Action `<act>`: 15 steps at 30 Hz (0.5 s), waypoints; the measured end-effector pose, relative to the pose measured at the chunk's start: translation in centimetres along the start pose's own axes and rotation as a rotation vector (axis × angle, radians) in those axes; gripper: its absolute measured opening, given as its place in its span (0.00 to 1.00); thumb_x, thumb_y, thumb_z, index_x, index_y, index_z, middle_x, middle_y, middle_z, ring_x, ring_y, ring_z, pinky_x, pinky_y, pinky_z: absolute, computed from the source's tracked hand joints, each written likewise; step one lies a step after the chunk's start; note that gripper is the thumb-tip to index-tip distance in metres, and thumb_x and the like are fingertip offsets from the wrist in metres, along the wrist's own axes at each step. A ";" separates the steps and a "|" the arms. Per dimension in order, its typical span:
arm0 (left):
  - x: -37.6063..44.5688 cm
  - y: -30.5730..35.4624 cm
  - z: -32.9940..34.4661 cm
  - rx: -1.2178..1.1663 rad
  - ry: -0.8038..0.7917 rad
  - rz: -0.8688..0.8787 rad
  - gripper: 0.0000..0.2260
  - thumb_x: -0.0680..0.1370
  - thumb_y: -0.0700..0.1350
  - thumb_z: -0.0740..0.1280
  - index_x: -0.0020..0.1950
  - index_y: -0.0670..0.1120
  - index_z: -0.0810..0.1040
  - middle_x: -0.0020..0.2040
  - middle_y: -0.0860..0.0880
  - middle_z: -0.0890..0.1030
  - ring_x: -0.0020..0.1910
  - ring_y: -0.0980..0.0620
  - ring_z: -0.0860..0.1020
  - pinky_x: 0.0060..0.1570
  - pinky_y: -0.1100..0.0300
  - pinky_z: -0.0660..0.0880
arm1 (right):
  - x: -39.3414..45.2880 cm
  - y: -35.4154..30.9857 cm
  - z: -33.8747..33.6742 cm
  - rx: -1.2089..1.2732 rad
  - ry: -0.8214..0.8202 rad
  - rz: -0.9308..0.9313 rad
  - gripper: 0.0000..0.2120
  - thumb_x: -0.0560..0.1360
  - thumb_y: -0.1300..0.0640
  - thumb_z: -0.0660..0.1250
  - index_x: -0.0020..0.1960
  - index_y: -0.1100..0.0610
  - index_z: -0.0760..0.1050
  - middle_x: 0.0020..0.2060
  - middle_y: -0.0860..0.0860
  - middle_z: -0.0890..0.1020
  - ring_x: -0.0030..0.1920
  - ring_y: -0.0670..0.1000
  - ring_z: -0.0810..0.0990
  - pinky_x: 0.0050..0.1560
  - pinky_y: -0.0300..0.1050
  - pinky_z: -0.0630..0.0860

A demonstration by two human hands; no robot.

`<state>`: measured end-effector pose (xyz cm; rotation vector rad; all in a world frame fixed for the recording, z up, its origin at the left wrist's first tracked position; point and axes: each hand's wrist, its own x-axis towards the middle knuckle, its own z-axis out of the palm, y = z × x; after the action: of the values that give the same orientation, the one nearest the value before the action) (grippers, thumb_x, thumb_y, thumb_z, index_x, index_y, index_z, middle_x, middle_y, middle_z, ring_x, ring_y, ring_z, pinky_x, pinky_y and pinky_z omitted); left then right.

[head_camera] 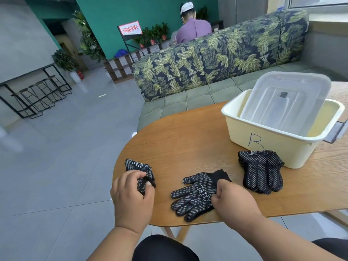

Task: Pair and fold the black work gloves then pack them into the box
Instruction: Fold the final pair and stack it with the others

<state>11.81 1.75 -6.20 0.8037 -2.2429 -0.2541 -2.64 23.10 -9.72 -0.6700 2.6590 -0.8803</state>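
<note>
Pairing gloves | my left hand (131, 196) fingers pinching a bunched glove (140, 173) | my right hand (233, 200) fingers curled, gripping the flat glove (195, 193) | glove stack (261, 172) beyond right fingers, beside box (273, 146) on the surface | next, I judge: lay the two together, fold.

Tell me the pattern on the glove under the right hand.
Black with small white dots and a white logo: the glove, seen in the head view.

Bare forearms, no sleeves, rings or watch in view. Left hand (131, 196) and right hand (233, 198) ungloved, short-nailed fingers (149, 183). Dark trousers (163, 247) over both knees.
</note>
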 end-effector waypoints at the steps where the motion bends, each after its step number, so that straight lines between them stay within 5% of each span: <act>1: 0.1 0.0 0.0 -0.006 -0.029 -0.007 0.11 0.74 0.40 0.74 0.52 0.53 0.79 0.53 0.58 0.77 0.58 0.51 0.72 0.62 0.56 0.65 | 0.0 0.0 0.0 0.002 0.002 -0.003 0.07 0.78 0.53 0.63 0.42 0.52 0.68 0.36 0.49 0.78 0.41 0.53 0.76 0.38 0.46 0.67; 5: -0.7 -0.1 1.0 -0.058 -0.150 -0.031 0.12 0.75 0.40 0.73 0.54 0.54 0.80 0.54 0.59 0.77 0.59 0.54 0.72 0.63 0.57 0.68 | 0.0 -0.1 -0.1 0.007 -0.012 0.010 0.07 0.78 0.53 0.64 0.43 0.51 0.68 0.36 0.48 0.79 0.38 0.51 0.75 0.31 0.42 0.64; 10: -1.2 -0.7 1.8 0.033 -0.242 -0.062 0.13 0.75 0.45 0.71 0.59 0.55 0.80 0.59 0.60 0.76 0.63 0.54 0.70 0.68 0.53 0.69 | 0.0 0.1 -0.1 0.024 -0.010 -0.001 0.08 0.78 0.52 0.64 0.42 0.52 0.68 0.35 0.49 0.78 0.37 0.50 0.74 0.33 0.45 0.65; 15: -2.4 1.4 1.5 0.056 -0.245 0.140 0.12 0.74 0.49 0.67 0.57 0.55 0.81 0.56 0.60 0.78 0.60 0.56 0.72 0.65 0.57 0.67 | 0.1 0.1 -0.1 0.029 -0.007 -0.010 0.08 0.78 0.51 0.64 0.42 0.51 0.68 0.35 0.49 0.78 0.37 0.49 0.74 0.33 0.44 0.65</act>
<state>11.39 4.28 -8.07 0.6706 -2.5342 -0.2341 -2.75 23.17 -9.73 -0.6794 2.6341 -0.9153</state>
